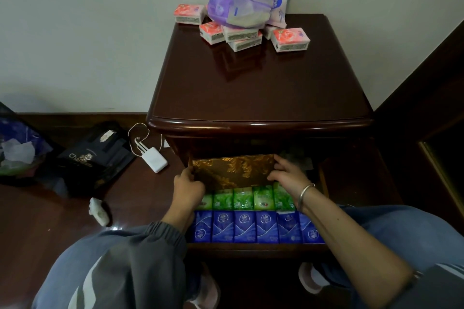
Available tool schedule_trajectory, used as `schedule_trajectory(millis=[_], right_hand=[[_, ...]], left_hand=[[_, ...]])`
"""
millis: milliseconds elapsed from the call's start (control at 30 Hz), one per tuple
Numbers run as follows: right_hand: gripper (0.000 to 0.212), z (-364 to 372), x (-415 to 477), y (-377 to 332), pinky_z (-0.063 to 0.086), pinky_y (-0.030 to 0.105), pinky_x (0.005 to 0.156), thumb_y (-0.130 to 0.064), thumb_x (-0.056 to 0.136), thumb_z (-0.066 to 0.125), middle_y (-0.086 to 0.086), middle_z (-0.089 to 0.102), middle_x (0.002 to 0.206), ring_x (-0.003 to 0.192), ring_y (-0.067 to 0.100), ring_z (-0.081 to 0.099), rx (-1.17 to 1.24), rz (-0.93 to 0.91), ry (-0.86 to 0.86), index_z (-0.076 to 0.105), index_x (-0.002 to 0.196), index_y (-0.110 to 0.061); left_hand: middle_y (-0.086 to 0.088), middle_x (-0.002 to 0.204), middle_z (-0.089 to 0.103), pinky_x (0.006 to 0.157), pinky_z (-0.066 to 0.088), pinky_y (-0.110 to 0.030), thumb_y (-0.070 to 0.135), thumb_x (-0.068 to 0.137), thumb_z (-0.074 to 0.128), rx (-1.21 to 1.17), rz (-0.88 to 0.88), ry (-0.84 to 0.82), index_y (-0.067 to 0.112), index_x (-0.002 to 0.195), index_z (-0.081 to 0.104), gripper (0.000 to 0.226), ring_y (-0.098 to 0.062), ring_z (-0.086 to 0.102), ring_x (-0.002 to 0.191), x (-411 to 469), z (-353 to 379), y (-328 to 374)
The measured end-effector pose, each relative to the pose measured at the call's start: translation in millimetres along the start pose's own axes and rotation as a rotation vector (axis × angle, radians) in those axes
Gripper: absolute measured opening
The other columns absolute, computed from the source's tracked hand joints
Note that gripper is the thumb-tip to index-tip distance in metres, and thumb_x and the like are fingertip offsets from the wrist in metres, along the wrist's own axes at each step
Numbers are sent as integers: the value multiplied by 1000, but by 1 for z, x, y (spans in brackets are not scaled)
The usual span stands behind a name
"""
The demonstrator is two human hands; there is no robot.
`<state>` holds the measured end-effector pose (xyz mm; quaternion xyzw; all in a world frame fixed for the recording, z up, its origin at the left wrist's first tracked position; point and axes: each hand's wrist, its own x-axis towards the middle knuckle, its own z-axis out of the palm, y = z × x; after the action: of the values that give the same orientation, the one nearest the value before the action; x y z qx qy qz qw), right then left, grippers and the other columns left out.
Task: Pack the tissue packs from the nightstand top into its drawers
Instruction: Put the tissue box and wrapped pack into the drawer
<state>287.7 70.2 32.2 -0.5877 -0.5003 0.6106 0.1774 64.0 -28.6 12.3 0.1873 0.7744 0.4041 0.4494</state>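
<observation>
Below, both hands point(188, 184) point(288, 174) gripping gold box point(232, 170), five green packs point(243, 198), six blue packs point(244, 227)

Pink tissue packs point(241, 35) are sitting in a loose heap at the back of the nightstand top point(258, 88), w/ a purple wrapper point(236, 6) lying over them; one pink pack is lying apart at left, one at right. The open drawer point(256, 248) is holding a row of green packs point(242, 198) standing upright, and a row of blue packs point(256, 227) just in front, touching them.
</observation>
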Motion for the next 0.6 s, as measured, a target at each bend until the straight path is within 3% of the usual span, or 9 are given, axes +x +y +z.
schedule_trajectory(millis=[133, 200, 300, 400, 500, 600], right_hand=[[70, 0, -6, 9, 38, 17, 72, -6, 81, 61, 1, 51, 134, 110, 12, 50, -10, -24, -29, 35, 143, -25], [69, 2, -9, 16, 39, 19, 76, -7, 81, 61, 2, 51, 134, 111, 14, 50, -12, -20, -27, 35, 143, -25], [65, 5, -9, 21, 39, 23, 84, -7, 84, 60, 3, 49, 136, 112, 14, 48, 18, -22, 11, 36, 143, -23], [64, 6, -4, 19, 40, 15, 74, -5, 86, 58, 4, 46, 139, 109, 10, 47, 38, -55, 22, 35, 143, -22], [63, 8, 2, 19, 43, 9, 63, 0, 88, 55, 5, 44, 141, 111, 8, 47, 68, -61, 22, 34, 144, -20], [64, 10, 6, 22, 46, 11, 71, 5, 87, 53, 6, 42, 143, 117, 11, 47, 104, -70, 8, 34, 143, -20]], left_hand=[[-13, 143, 38, 48, 48, -17, -15, 79, 44, 27, 37, -20, 11, 148, 28, 75, -24, 48, 119, 0, -1, -2], [-11, 148, 32, 47, 48, -12, -19, 79, 42, 0, 28, -36, 12, 149, 24, 79, -22, 41, 125, 1, -1, -4], [-8, 152, 27, 51, 49, -15, -21, 77, 39, -33, 19, -73, 16, 150, 22, 84, -24, 33, 137, 4, 1, -5], [-7, 153, 26, 47, 51, -17, -20, 78, 37, -33, 18, -88, 18, 150, 23, 84, -25, 30, 141, 8, 5, -5], [-8, 147, 30, 45, 51, -17, -17, 80, 38, 44, 68, -53, 11, 148, 27, 75, -28, 38, 134, 10, 7, -2], [-6, 131, 28, 64, 45, -13, -9, 81, 42, 257, 152, 48, 9, 143, 38, 64, -24, 41, 116, 11, 5, 2]])
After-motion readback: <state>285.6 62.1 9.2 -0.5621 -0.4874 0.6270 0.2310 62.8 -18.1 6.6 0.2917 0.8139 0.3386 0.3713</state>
